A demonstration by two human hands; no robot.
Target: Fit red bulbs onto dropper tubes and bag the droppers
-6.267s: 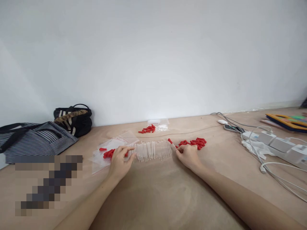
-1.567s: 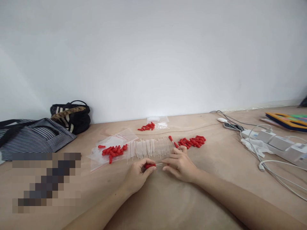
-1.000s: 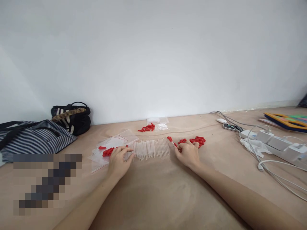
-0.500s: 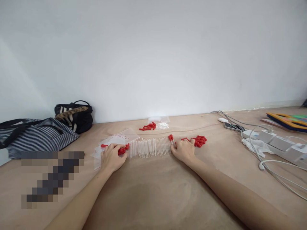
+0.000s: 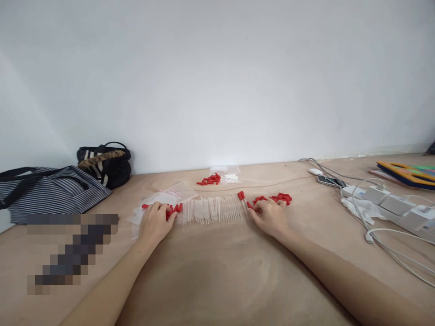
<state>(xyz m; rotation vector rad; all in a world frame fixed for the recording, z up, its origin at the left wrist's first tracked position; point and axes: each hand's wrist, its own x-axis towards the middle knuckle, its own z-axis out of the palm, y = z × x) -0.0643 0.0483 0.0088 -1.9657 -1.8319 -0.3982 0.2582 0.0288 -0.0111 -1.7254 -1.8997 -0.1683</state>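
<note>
A row of thin clear tubes (image 5: 217,210) lies across the middle of the table. Two tubes with red bulbs (image 5: 241,195) sit at its right end. My right hand (image 5: 270,218) is just right of them, its fingers closed around a red bulb (image 5: 249,205) beside the right pile of red bulbs (image 5: 282,198). My left hand (image 5: 156,222) rests at the left pile of red bulbs (image 5: 177,208), over clear plastic bags (image 5: 159,198); its fingers are curled and whatever is under them is hidden.
Near the wall, more red bulbs (image 5: 210,179) lie beside a small bag of white sticks (image 5: 230,178). A striped bag (image 5: 61,192) and a black bag (image 5: 112,167) stand left. Chargers (image 5: 396,203), cables and a phone (image 5: 328,180) lie right.
My right hand has moved right, away from the red-bulbed tubes, to the right pile. My left hand has shifted slightly left, uncovering more of the left bulbs.
</note>
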